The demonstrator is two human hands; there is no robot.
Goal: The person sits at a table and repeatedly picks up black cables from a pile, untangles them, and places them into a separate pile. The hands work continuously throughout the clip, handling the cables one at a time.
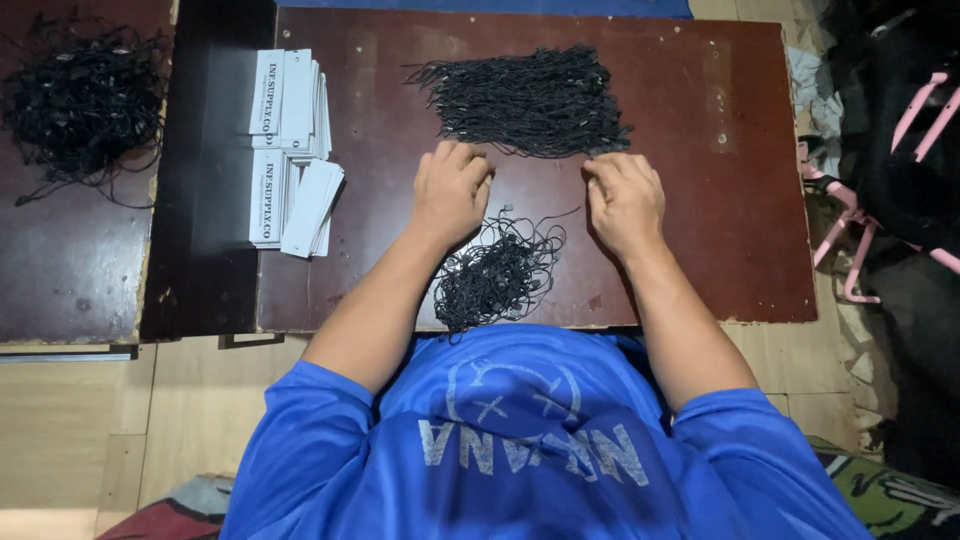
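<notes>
Table: we sit at a dark reddish-brown wooden tabletop, both our forearms reaching over its near edge.
Large bundle: a neat, wide black bundle of string loops lies at the far middle of the table, just beyond both our hands.
Far tangle: a loose black heap of string sits on the neighbouring brown surface at far left, well apart from us.
Small tangle: a smaller black tangled pile of string loops lies between our wrists, near the table's front edge.
Tags: a stack of narrow white paper tags is fanned out left of our left hand, not touched.
Left hand: our left hand rests knuckles-up, fingers curled under at the near edge of the large bundle; we cannot tell whether it pinches a strand.
Right hand: our right hand lies likewise, fingers bent down just beside the bundle's right corner; its grip is hidden too.
</notes>
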